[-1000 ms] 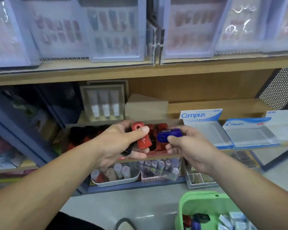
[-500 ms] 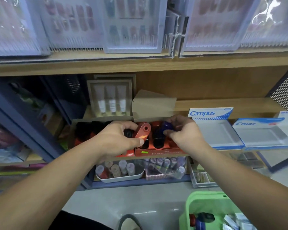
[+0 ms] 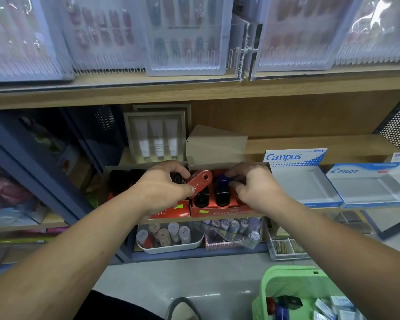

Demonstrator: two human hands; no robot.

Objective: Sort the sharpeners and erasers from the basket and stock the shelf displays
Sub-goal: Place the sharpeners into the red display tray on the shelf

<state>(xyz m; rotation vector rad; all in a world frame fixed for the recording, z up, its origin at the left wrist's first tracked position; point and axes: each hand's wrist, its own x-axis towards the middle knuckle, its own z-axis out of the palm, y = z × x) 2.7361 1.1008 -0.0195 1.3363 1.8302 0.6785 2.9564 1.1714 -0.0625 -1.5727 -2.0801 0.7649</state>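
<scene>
The blue sharpener [image 3: 224, 181] sits upright at the far end of the red display box [image 3: 219, 210]. My right hand [image 3: 259, 188] is curled over it, fingertips pinching its top. I judge I am seating it in its slot beside the dark sharpeners already standing in the row, so the colours face the customer.

My left hand [image 3: 162, 185] pinches the red sharpener [image 3: 200, 183] between thumb and forefinger, tilted just above the same box, close enough to drop in as soon as the blue one is settled. Something black shows under the other fingers of that hand, but I cannot tell whether I am gripping it.

The box front reads FABER-CASTELL in pale letters, with a small green sticker on it. A second red box [image 3: 169, 212] touches it on the left, and its print is half hidden by my wrist. Both stand at the near edge of the wooden shelf [image 3: 286, 144], within easy reach.

To the right are 2 empty-looking display boxes, the Campus box [image 3: 296, 158] and then the PILOT box [image 3: 365, 172], probably waiting for erasers. Behind my hands, 3 white tubes [image 3: 158, 142] stand in a frame. The green basket [image 3: 286, 285] is on the floor, near and to the right, holding red, blue and dark pieces and small white packs, so much is left to sort.
</scene>
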